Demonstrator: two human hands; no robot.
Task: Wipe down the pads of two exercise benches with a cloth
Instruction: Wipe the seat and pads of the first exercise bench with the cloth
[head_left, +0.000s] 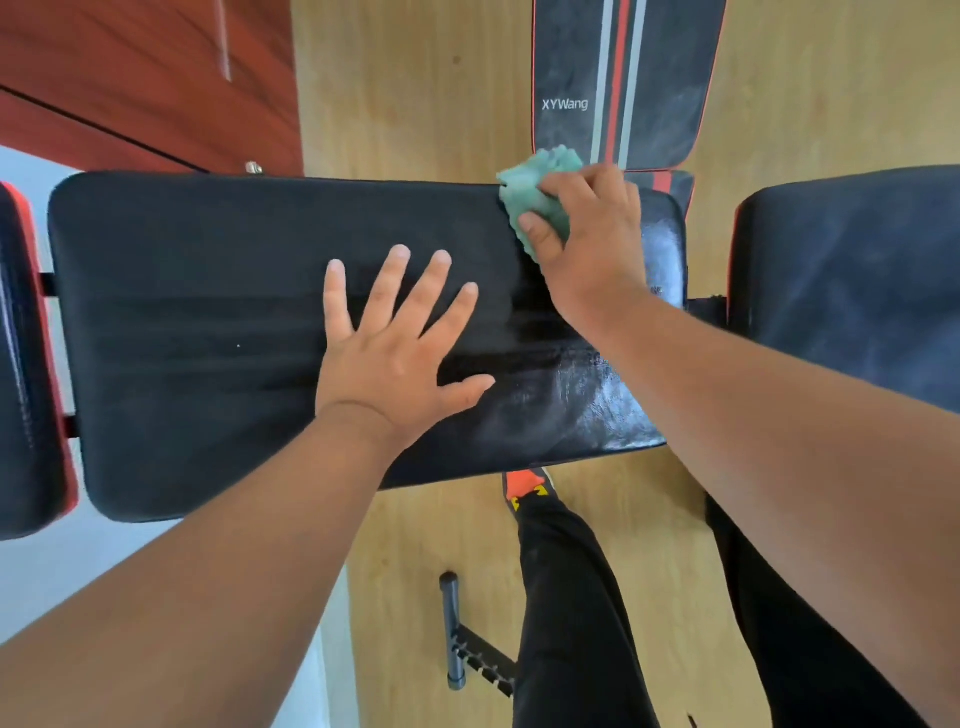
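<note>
The pad (208, 338) is being wiped at two o'clock with a cloth (540, 197) clenched in the right hand (587, 244); the left hand (395, 343) is being pressed flat, fingers released. Dull streaks leftward likely need wiping next.

A green cloth (537, 195) lies on a black pad (208, 322); the far pad (571, 62) shows red and grey stripes.

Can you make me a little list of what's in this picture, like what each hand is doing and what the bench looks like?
left hand: flat on the big black pad, fingers spread
right hand: grips a green cloth at the pad's far right corner
pad: dark streaks in the middle, shiny patch near the right end
second bench: striped pad with white lettering, further back
floor: light wood
</note>
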